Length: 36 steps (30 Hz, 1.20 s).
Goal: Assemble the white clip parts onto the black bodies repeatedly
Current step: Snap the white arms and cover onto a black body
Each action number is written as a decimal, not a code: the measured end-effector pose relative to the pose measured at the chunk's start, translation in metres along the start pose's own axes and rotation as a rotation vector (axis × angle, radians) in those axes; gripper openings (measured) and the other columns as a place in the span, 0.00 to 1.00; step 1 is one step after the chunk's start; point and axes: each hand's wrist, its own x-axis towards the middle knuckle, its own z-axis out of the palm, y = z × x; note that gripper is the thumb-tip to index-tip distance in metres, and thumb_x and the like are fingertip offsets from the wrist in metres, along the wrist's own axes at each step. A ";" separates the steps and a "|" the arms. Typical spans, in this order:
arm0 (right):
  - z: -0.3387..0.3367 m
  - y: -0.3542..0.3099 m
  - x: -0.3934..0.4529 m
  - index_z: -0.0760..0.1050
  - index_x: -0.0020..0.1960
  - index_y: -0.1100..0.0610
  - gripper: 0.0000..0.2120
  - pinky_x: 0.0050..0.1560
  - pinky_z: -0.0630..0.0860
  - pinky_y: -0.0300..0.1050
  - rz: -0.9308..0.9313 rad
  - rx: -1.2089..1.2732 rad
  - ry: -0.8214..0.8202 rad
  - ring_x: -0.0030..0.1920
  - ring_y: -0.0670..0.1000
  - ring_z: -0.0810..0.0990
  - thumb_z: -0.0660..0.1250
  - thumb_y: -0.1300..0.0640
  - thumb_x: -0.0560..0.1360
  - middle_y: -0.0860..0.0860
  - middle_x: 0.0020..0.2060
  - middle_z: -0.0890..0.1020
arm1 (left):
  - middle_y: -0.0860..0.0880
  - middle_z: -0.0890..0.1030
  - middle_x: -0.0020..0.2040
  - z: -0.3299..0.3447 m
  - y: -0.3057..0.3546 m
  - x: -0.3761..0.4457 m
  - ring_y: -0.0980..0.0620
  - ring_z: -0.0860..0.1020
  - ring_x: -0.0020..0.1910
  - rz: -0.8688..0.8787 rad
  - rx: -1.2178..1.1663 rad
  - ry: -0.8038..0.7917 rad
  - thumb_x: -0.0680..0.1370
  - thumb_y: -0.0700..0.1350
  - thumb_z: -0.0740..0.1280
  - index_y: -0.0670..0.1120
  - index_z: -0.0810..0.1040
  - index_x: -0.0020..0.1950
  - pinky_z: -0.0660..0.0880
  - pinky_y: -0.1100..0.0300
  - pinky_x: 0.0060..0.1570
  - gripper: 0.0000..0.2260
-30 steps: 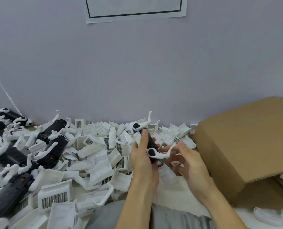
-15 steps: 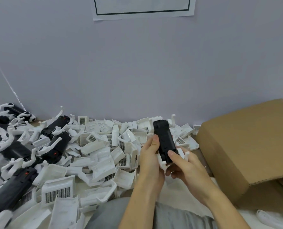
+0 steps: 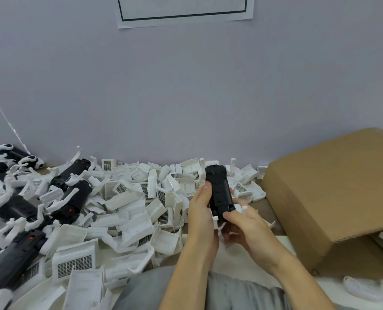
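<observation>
At nine o'clock in the view, a cluster of assembled black bodies (image 3: 74,193) with white clips fitted lay on the desk (image 3: 266,209), some running down to the seven o'clock corner. Just right of them, from eight o'clock through to the middle, spread a deep heap of loose white clip parts (image 3: 132,211), many showing a gridded vent face, piled against the wall (image 3: 186,97). A sheet of paper with a dark border (image 3: 184,12) hung on that wall at twelve o'clock.

Right of centre, the left hand (image 3: 203,211) had its grip curled round the left side of one black body (image 3: 219,189), which stood nearly upright, its far end tipped toward twelve o'clock. A white clip part (image 3: 239,208) showed at the body's lower end, partly hidden between the palms, so how far it was seated could not be told. The right hand (image 3: 246,229) had its grip clamped on that lower end, thumb laid across the body's front face.

At three o'clock a brown cardboard box (image 3: 333,198) sat on the desk, just beside the right hand. Grey trousers (image 3: 230,291) filled six o'clock.
</observation>
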 end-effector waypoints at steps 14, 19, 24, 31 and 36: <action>0.002 0.000 0.001 0.81 0.44 0.41 0.09 0.34 0.70 0.42 0.037 -0.011 0.050 0.29 0.47 0.72 0.65 0.52 0.70 0.47 0.31 0.78 | 0.36 0.81 0.61 0.001 -0.002 0.001 0.43 0.80 0.51 0.002 -0.008 -0.013 0.82 0.53 0.62 0.39 0.80 0.62 0.73 0.48 0.52 0.19; 0.002 0.002 0.002 0.81 0.50 0.44 0.12 0.34 0.71 0.44 0.041 0.035 0.057 0.30 0.48 0.72 0.66 0.51 0.68 0.48 0.32 0.78 | 0.36 0.81 0.62 0.000 -0.002 0.002 0.43 0.79 0.49 0.006 0.000 -0.002 0.82 0.53 0.61 0.39 0.80 0.62 0.73 0.52 0.45 0.19; 0.002 0.002 0.002 0.81 0.38 0.40 0.09 0.35 0.68 0.46 0.028 0.055 0.030 0.29 0.47 0.68 0.65 0.53 0.65 0.47 0.30 0.75 | 0.35 0.81 0.59 0.001 -0.002 0.002 0.43 0.76 0.48 0.005 0.019 0.010 0.83 0.54 0.61 0.39 0.79 0.63 0.69 0.53 0.41 0.21; 0.001 0.007 0.005 0.81 0.46 0.40 0.13 0.34 0.68 0.46 0.041 0.049 0.067 0.30 0.48 0.69 0.66 0.53 0.65 0.53 0.34 0.73 | 0.41 0.84 0.53 0.000 -0.002 0.002 0.46 0.79 0.44 0.003 -0.012 -0.006 0.82 0.53 0.61 0.39 0.80 0.63 0.72 0.55 0.39 0.20; 0.000 0.007 0.006 0.78 0.57 0.43 0.19 0.32 0.69 0.43 0.071 0.015 0.082 0.30 0.47 0.71 0.66 0.52 0.66 0.51 0.35 0.77 | 0.42 0.86 0.52 -0.001 -0.001 0.001 0.49 0.82 0.41 0.016 -0.020 -0.047 0.82 0.54 0.62 0.41 0.80 0.62 0.75 0.54 0.40 0.19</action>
